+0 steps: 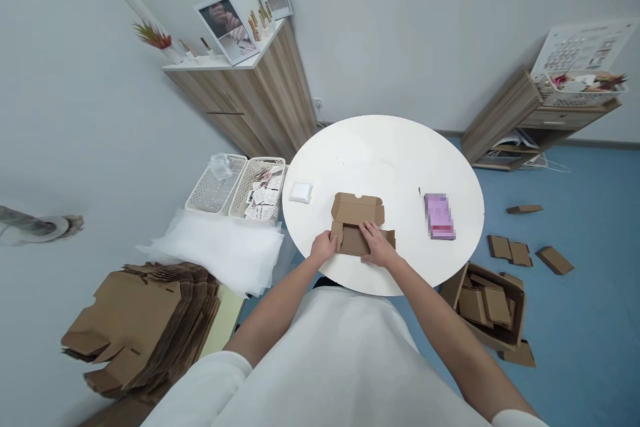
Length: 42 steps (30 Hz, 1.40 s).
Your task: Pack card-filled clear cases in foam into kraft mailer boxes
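A brown cardboard box (358, 211), partly folded with its lid part spread away from me, lies near the front of the round white table (385, 140). My left hand (324, 246) grips the left side flap of the box, fingers closed on it. My right hand (377, 244) lies over the right part of the box, its fingers spread and reaching onto the inner panel. To the left on the table is a small white packet (301, 192). A purple item (440, 216), blurred by pixels, lies to the right.
Left of the table stand two white baskets (257, 190), white translucent sheets (220, 247) and a tall stack of flat cardboard (135, 320). At the right, a large carton (520, 313) holds folded boxes; several small boxes (555, 259) lie on the blue floor.
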Tool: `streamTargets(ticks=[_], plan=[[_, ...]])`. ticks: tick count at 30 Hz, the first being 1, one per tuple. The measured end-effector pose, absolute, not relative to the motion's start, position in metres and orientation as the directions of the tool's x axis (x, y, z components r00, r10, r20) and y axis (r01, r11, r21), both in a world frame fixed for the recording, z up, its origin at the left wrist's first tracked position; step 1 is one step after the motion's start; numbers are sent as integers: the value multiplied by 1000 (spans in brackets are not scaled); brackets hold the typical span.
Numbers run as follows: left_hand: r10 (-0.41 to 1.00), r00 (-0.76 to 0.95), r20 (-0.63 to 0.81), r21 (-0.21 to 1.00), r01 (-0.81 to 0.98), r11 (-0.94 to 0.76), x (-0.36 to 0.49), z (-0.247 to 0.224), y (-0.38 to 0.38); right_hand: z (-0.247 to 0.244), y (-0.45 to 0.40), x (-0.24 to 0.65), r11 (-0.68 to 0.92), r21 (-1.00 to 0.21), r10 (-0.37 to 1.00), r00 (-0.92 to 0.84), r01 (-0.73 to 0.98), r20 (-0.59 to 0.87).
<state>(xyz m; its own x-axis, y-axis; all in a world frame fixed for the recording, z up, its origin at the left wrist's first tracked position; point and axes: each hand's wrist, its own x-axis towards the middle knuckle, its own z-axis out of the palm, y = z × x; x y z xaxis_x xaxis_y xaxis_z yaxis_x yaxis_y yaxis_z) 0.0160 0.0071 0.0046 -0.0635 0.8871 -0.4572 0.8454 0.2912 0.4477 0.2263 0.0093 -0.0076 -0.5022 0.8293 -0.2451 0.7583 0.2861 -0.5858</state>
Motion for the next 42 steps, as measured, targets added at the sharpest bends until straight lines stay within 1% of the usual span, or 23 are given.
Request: streamTargets(ticks=[7, 13, 15, 17, 19, 21, 22, 24, 26, 29, 32, 35, 39, 42], plan=[[874, 6, -487, 315, 934, 169, 9, 3, 19, -9, 9, 222, 280, -569, 814, -505, 773, -285], [872, -16, -489, 265, 950, 166, 9, 2, 32, -6, 4, 208, 249, -507, 845, -441, 825, -303], [878, 17, -478, 288, 947, 139, 4, 0, 32, -5, 4, 205, 241, -492, 852, -425, 837, -306], [894, 91, -439, 375, 923, 90, -4, -1, 29, -5, 3, 204, 234, -479, 854, -414, 846, -314], [914, 172, -367, 476, 879, 26, -13, 0, 22, -4, 2, 203, 231, -470, 857, -407, 852, -316], [915, 266, -305, 530, 845, -69, -20, 3, 18, -3, 0, 202, 232, -461, 864, -399, 857, -307], [901, 318, -294, 530, 839, -123, -23, 4, 17, -3, -1, 202, 232, -455, 868, -394, 860, -302], [853, 413, -318, 502, 837, -218, -25, 8, 19, -3, -3, 200, 233, -443, 873, -387, 865, -297], [814, 459, -357, 477, 839, -264, -25, 11, 24, -3, -4, 198, 231, -431, 877, -379, 872, -297], [820, 441, -366, 492, 839, -232, -24, 12, 32, -3, -4, 197, 230, -416, 882, -369, 880, -293], [856, 373, -357, 503, 849, -161, -22, 9, 35, -2, -4, 197, 233, -419, 880, -373, 878, -293], [876, 308, -371, 449, 885, -121, -16, 7, 37, -3, -6, 195, 239, -433, 877, -385, 869, -288], [883, 268, -385, 341, 930, -134, -5, 5, 38, -5, -9, 191, 241, -431, 888, -376, 870, -263], [879, 306, -366, 344, 922, -178, -5, 2, 36, -6, -9, 190, 230, -421, 894, -361, 877, -264]])
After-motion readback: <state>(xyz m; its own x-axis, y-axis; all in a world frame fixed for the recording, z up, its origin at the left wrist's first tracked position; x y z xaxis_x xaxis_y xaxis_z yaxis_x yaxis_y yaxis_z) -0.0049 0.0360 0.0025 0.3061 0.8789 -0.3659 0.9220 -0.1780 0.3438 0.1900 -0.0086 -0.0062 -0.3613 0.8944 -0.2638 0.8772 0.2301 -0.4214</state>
